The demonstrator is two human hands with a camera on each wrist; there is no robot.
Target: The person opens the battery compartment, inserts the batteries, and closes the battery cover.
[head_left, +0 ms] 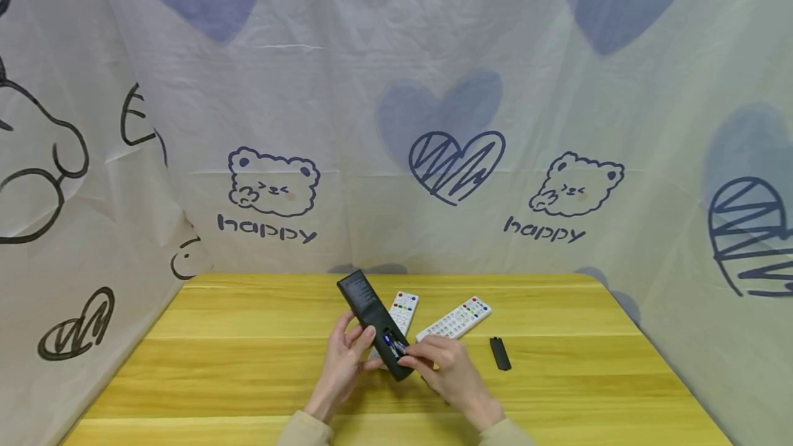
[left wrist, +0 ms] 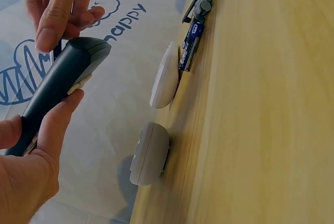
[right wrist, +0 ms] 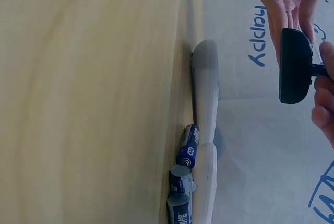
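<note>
A printed cloth (head_left: 359, 88) hangs behind a wooden table (head_left: 588, 377), over which both hands work in mid-air. The left hand (head_left: 344, 355) curls round the black remote (head_left: 365, 300), thumb on its upper side and fingers beneath, seemingly to steady it while leaving the lower end accessible. The right hand (head_left: 451, 370) pinches a slim dark battery (right wrist: 319, 70), or so it appears, between thumb and fingers. The black remote is raised and tilted, back uppermost, presumably so its open compartment (head_left: 392, 340) faces the right hand. Beneath and beyond lie a left white remote (head_left: 404, 310) and a right white remote (head_left: 455, 320), keys up, probably set there for working room. The black cover (head_left: 500, 353) rests apart on the right, likely within easy reach. Smallest, 3 loose batteries (right wrist: 180, 181) lie grouped near the white remotes, mostly hidden by the right hand in the head view.
</note>
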